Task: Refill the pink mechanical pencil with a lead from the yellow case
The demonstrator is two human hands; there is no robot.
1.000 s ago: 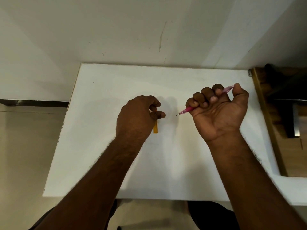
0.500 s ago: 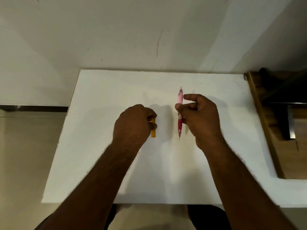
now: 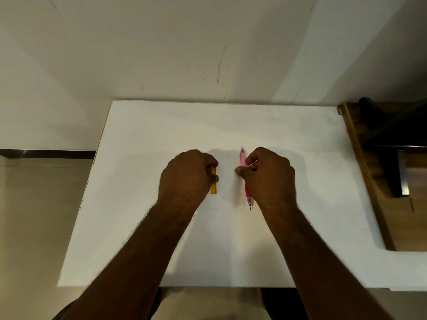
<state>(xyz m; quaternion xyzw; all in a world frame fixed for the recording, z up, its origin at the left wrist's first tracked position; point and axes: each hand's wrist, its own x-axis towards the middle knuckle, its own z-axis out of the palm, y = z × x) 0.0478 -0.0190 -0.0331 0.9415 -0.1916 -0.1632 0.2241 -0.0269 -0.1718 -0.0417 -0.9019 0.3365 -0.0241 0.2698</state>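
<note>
The pink mechanical pencil (image 3: 242, 158) lies lengthwise near the middle of the white table (image 3: 138, 139), tip pointing toward me. My right hand (image 3: 269, 175) rests over it with thumb and fingers closed on its barrel. The yellow lead case (image 3: 214, 187) is a small narrow bar to the left of the pencil. My left hand (image 3: 187, 179) covers its upper part, fingers curled around it, and only the lower end shows. Both hands are low, at the table surface.
The table butts against a plain white wall at the back. A wooden piece of furniture (image 3: 374, 181) with a dark metal part stands at the right edge. Tiled floor (image 3: 34, 215) lies to the left of the table.
My right hand has turned the pencil from a raised slanted grip to lengthwise and lowered it to the table. My left hand stayed on the yellow case.
</note>
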